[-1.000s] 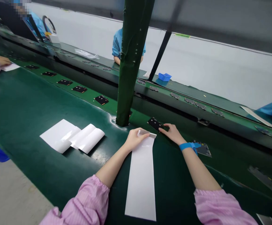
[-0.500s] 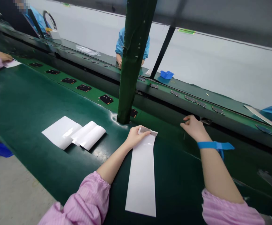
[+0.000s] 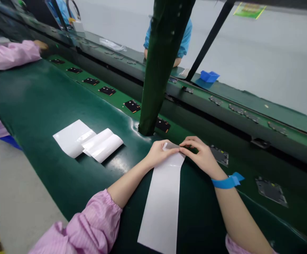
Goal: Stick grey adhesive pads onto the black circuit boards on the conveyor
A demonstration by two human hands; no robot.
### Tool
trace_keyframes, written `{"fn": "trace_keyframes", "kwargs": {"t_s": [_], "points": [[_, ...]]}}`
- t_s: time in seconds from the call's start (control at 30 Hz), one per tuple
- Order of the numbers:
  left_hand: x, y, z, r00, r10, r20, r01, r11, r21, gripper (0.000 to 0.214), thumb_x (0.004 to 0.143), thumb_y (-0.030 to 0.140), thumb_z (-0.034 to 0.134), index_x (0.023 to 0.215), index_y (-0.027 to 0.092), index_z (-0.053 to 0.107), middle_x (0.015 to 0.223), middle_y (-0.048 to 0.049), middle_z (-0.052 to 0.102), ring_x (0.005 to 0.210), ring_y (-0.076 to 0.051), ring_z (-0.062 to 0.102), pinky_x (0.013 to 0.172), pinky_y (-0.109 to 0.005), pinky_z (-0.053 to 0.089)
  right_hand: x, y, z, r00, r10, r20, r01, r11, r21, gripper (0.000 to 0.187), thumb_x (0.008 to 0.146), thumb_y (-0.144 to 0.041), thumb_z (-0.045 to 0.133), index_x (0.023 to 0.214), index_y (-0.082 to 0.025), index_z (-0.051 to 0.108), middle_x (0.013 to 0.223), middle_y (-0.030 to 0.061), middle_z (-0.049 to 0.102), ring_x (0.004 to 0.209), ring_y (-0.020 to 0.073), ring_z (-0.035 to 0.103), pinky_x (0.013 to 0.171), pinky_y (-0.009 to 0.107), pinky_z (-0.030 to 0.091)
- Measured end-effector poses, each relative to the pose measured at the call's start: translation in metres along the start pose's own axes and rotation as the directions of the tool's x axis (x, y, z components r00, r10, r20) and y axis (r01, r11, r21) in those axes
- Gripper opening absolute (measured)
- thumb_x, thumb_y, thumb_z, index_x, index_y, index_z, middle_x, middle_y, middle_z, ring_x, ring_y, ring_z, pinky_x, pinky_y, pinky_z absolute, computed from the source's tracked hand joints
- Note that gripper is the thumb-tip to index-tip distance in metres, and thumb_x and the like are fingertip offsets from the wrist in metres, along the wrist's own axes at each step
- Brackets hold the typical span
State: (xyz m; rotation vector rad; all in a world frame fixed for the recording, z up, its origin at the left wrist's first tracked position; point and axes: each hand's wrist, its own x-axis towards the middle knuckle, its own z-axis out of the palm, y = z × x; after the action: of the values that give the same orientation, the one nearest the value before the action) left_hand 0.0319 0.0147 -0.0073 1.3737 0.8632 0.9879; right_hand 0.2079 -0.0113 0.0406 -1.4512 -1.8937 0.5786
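A long white glossy sheet (image 3: pixel 164 201) hangs over the green table, its top end folded back to show a greyish strip. My left hand (image 3: pixel 158 154) grips that top end between thumb and fingers. At the sheet's upper right corner, the thumb and fingertips of my right hand (image 3: pixel 199 155) close on the edge; whether a small piece is between them cannot be made out. A blue band (image 3: pixel 226 182) circles my right wrist. To the left lie another white sheet (image 3: pixel 72 139) and a curled white sheet (image 3: pixel 103 144), partly overlapping.
A green post (image 3: pixel 160 70) rises beyond my hands. Several dark circuit boards (image 3: pixel 107 91) line the green strip behind it, with grey-black boards (image 3: pixel 271 190) at right. A co-worker's pink sleeve (image 3: pixel 13 54) reaches in at far left. A blue bin (image 3: pixel 209 76) sits across the line.
My right hand has come left from over the line to the sheet's upper corner and closed there. My left hand keeps its hold. The view has shifted; the co-worker's arm at left reaches farther in.
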Motion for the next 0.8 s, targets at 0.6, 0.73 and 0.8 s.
{"fn": "trace_keyframes", "kwargs": {"t_s": [0.6,0.73,0.8], "points": [[0.0,0.001,0.0,0.997,0.049,0.052,-0.051,0.997,0.056,0.021,0.077,0.032,0.069,0.088,0.015,0.067,0.086,-0.0031,0.07,0.079,-0.014,0.063,0.068,-0.023,0.045,-0.005,0.014,0.005,0.991,-0.131,-0.008,0.126,0.969,-0.214,0.021,0.088,-0.041,0.054,0.082,-0.024,0.063,0.096,0.0068,0.054,0.094,0.0241,0.056,0.081,0.04,0.048],[0.002,-0.002,0.0,0.999,0.024,0.022,-0.025,0.999,0.037,0.02,0.081,0.034,0.064,0.083,0.014,0.065,0.077,-0.0018,0.067,0.071,-0.013,0.061,0.061,-0.022,0.043,0.011,0.03,-0.001,0.997,-0.041,-0.06,0.031,0.986,-0.167,0.027,0.088,-0.046,0.052,0.083,-0.023,0.065,0.098,0.007,0.056,0.089,0.0217,0.058,0.074,0.036,0.049],[0.003,-0.004,-0.001,0.999,0.03,0.028,-0.032,0.998,0.06,0.019,0.081,0.034,0.064,0.081,0.014,0.064,0.076,-0.0017,0.066,0.071,-0.013,0.061,0.061,-0.022,0.043,0.031,0.047,-0.004,0.998,0.004,-0.068,-0.016,0.984,-0.175,0.029,0.086,-0.047,0.053,0.081,-0.022,0.066,0.097,0.0073,0.058,0.088,0.0223,0.058,0.073,0.037,0.049]]}}
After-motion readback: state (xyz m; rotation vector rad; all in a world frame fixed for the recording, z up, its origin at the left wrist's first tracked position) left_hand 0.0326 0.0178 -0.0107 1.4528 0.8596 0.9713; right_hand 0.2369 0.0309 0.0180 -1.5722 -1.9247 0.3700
